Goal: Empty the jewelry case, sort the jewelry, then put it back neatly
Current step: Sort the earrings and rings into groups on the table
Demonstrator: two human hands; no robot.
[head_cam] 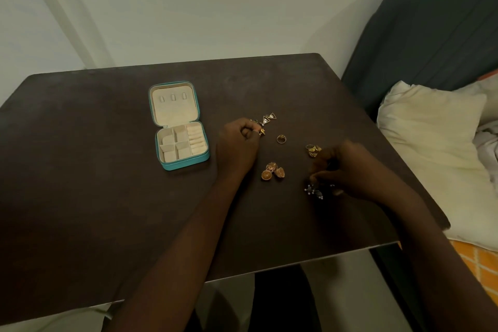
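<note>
Here the teal jewelry case point(179, 127) lies open on the dark table point(94, 170), left of both hands, its lid folded back flat and its cream-lined compartments bare as far as the view shows. The jewelry is spread on the tabletop to the right of the case. The left hand point(238, 147) is curled loosely into a fist, thumb and forefinger pinched on a small gold piece point(262, 131) at its upper right; what kind of piece it is cannot be told. Just beyond those fingertips sit two triangular earrings point(269, 118), close together. A single gold ring point(281, 139) lies apart from them, between the two hands. Nearer the person, a cluster of dome-shaped gold earrings point(272, 170) rests just right of the left wrist. A small group of gold rings point(313, 149) sits at the upper left edge of the right hand point(347, 167). That hand is bent over with its fingers drawn in toward the table; whether it grips anything cannot be made out in the dim light. Just below its fingertips lies a dark beaded piece point(314, 191) with pale beads. A pale pillow point(431, 148) lies on the bed beside the table's right edge.
</note>
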